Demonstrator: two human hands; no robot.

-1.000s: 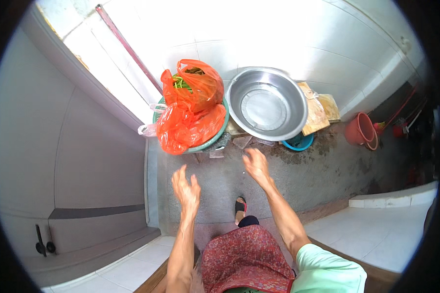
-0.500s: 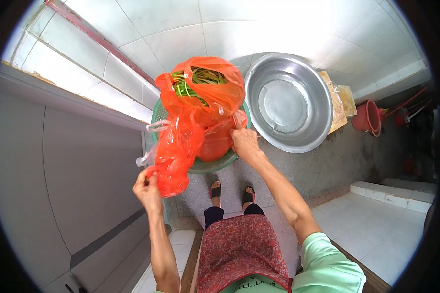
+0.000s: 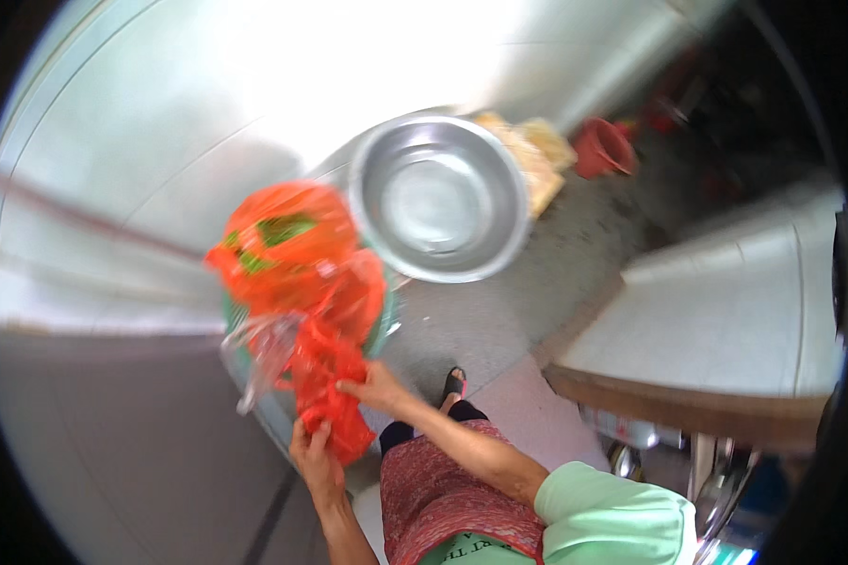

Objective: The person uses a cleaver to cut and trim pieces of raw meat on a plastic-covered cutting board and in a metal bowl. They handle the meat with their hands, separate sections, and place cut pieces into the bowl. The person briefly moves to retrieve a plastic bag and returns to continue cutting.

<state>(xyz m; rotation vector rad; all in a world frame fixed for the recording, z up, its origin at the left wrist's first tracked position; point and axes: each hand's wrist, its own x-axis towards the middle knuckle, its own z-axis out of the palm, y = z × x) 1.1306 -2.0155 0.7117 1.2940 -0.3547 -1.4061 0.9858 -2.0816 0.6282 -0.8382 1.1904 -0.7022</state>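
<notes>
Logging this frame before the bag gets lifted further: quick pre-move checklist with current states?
1. Left hand on the small red bag: ok, fingers grip its lower end.
2. Right hand on the same bag: ok, pinching it partway up.
3. Large orange bag seated in the green basin: ok, it rests there with greens showing at the top.
4. Clear plastic free of the grip: cannot tell, blurred.
5. Steel bowl apart from the bags: ok, beside them, empty.
6. Sandalled foot away from the basin: ok.
</notes>
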